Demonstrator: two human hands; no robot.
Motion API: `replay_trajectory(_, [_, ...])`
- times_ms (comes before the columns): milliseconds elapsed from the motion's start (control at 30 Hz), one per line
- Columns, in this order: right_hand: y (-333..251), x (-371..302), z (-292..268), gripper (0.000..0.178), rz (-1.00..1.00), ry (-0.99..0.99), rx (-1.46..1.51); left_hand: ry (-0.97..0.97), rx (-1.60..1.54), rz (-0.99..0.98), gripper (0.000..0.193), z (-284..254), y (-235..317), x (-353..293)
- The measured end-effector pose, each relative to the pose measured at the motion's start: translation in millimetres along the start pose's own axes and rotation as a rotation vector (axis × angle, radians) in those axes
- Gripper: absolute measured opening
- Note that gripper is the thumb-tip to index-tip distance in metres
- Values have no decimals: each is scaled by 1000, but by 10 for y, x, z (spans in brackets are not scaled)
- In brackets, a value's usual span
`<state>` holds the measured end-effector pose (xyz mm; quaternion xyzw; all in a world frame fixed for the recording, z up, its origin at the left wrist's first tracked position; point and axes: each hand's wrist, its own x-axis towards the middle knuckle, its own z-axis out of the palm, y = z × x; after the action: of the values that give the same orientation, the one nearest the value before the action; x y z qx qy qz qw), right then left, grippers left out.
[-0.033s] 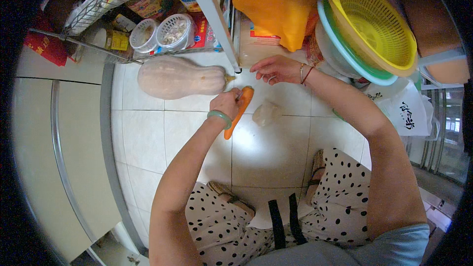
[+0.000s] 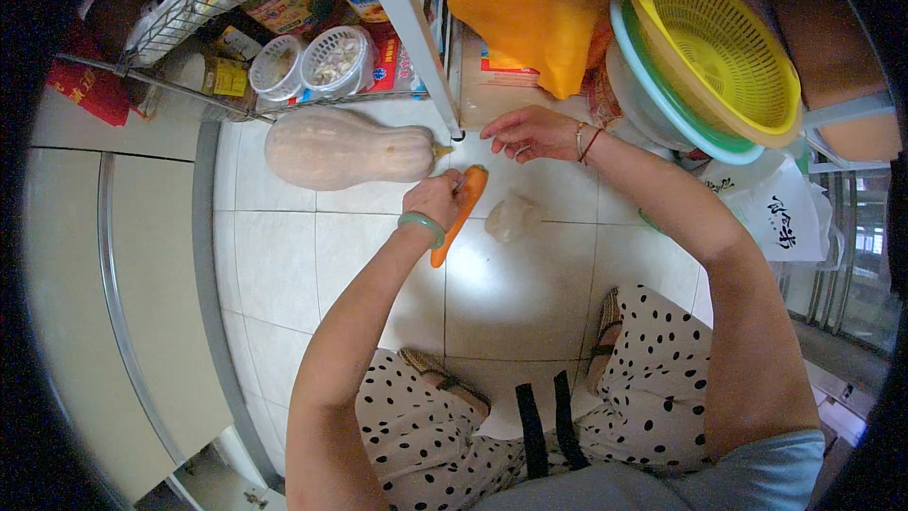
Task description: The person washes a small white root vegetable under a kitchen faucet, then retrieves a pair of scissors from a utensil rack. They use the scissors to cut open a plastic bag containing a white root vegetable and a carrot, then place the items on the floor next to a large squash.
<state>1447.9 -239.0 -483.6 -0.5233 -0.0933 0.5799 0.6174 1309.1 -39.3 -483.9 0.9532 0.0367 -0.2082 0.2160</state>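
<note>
My left hand (image 2: 435,199), with a green bangle at its wrist, is closed around an orange carrot (image 2: 461,218) held slantwise above the floor. To the right of it, my right hand (image 2: 534,134) hovers with its fingers loosely bent and apart, nothing visible in them. Left of the carrot, a large pale butternut squash (image 2: 345,149) lies on its side on the tiles, its stem pointing toward my hands. Below my right hand sits a small, pale beige, see-through-looking lump (image 2: 514,218); what it is I cannot tell.
A wire rack (image 2: 203,19) with jars, packets and white plastic baskets (image 2: 336,59) stands at the far left. Yellow and green colanders (image 2: 719,57) lean at the far right, by an orange cloth (image 2: 525,9) and a white bag (image 2: 780,213). Cabinet doors (image 2: 142,303) line the left.
</note>
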Motion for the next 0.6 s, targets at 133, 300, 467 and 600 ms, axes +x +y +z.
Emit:
replay_trajectory(133, [-14,60,74,25,22,63,-73,-33,7,-20,26,-36,-8,-17])
replay_trajectory(300, [-12,132,124,24,48,148,-194,7,2,8,26,3,-41,-39])
replay_trajectory(467, [99,168,76,28,101,160,-312,8,-28,18,26,-29,35,-24])
replay_trajectory(600, [62,216,219,32,295,113,-461,69,-24,20,25,1,-12,-43])
